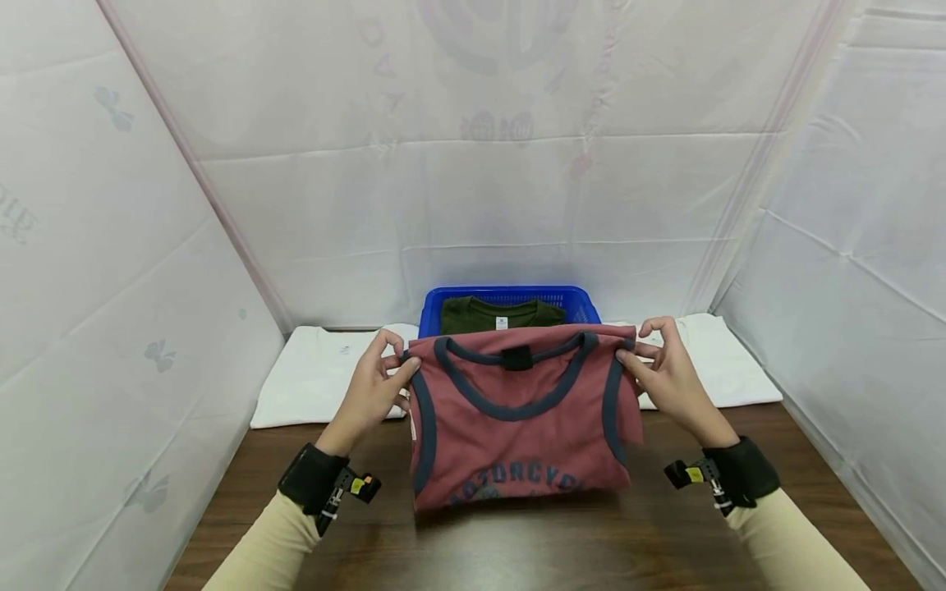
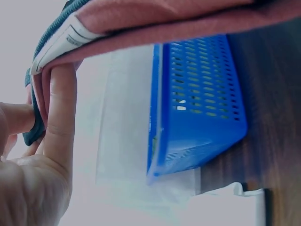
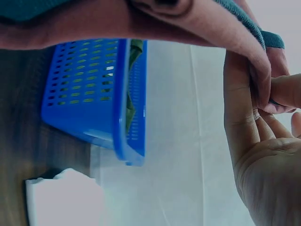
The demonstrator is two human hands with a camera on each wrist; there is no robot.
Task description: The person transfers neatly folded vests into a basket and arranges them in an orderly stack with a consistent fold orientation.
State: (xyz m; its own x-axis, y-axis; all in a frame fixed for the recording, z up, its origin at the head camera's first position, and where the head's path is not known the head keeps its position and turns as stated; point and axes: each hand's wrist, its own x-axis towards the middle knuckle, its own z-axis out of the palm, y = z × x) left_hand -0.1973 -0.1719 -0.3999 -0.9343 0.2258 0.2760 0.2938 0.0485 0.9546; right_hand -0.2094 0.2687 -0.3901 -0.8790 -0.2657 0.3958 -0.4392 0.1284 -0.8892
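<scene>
A folded red tank top (image 1: 517,443) with dark blue trim and printed lettering hangs between both hands, above the table. My left hand (image 1: 373,390) pinches its left shoulder edge between thumb and fingers. At the opposite shoulder, my right hand (image 1: 668,382) grips the cloth the same way. Behind the top stands a blue basket (image 1: 510,292), partly hidden by it. Inside the basket lies a dark green shirt (image 1: 473,316) with a white label. Both wrist views show the basket's slotted side (image 2: 202,127) beyond the raised cloth.
Folded white garments lie on either side of the basket, one at the left (image 1: 303,386) and one at the right (image 1: 727,365). The brown wooden table (image 1: 510,550) is enclosed by white sheet walls (image 1: 495,197) at the back and sides.
</scene>
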